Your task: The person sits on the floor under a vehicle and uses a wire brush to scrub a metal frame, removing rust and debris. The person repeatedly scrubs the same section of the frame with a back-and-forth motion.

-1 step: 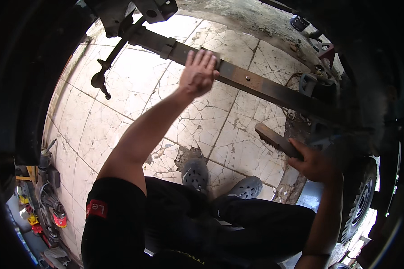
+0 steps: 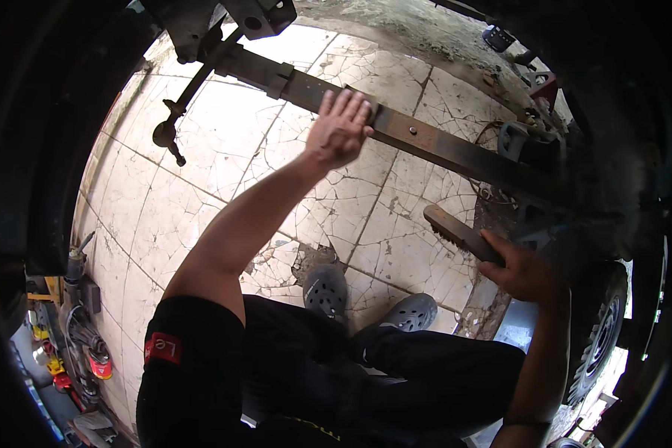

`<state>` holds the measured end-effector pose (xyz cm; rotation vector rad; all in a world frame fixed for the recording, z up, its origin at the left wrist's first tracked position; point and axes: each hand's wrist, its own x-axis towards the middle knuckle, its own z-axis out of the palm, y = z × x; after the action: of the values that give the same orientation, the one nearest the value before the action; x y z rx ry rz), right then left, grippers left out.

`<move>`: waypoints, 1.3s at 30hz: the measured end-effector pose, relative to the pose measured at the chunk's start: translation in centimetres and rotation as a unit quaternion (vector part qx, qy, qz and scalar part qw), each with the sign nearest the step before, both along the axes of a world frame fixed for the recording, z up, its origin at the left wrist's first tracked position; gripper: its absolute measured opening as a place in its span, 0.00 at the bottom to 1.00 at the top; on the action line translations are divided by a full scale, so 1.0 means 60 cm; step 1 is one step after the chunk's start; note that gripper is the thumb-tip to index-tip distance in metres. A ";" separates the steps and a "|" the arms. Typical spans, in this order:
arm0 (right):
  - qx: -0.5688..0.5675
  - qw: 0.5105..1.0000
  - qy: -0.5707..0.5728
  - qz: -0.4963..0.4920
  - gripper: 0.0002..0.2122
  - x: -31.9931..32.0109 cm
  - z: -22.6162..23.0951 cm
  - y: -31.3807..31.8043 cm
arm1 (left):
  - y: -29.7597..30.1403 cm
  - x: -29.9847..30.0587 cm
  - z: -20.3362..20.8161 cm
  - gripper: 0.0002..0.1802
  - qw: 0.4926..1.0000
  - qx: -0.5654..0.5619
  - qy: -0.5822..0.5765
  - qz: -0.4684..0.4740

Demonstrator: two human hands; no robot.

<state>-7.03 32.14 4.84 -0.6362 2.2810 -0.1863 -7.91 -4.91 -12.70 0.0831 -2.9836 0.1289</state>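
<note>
My left hand (image 2: 340, 127) reaches up, fingers spread, and lies flat against a long rusty steel bar (image 2: 440, 145) that runs slantwise under a vehicle's frame. It does not grip the bar. My right hand (image 2: 526, 272) is lower at the right, closed around the handle of a wire brush (image 2: 455, 231). The brush's bristled head points up and left, a short way below the bar and apart from it.
A wheel with a tyre (image 2: 597, 336) stands at the lower right. A thin rod with a knob end (image 2: 168, 131) hangs at the upper left. My grey clogs (image 2: 325, 291) stand on the cracked tile floor (image 2: 201, 187). Tools and cables (image 2: 75, 351) lie at the lower left.
</note>
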 end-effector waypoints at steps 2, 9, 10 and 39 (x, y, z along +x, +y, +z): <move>-0.020 1.000 0.003 0.009 0.31 -0.004 0.000 -0.009 | 0.020 0.004 0.006 0.32 0.998 0.027 -0.003 -0.063; -0.002 1.000 -0.002 -0.012 0.30 0.009 0.009 -0.003 | -0.070 0.001 0.020 0.31 0.998 -0.012 0.054 0.029; 0.000 1.000 0.009 -0.008 0.31 0.008 0.008 -0.002 | -0.066 0.003 0.009 0.31 0.998 -0.020 0.060 0.019; 0.008 1.000 -0.014 -0.003 0.31 -0.001 0.012 -0.014 | -0.006 -0.001 -0.006 0.32 0.999 -0.011 0.001 -0.031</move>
<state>-7.07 31.31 5.53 -0.6157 2.2559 -0.1787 -7.98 -5.30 -13.04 -0.0126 -2.9793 0.1533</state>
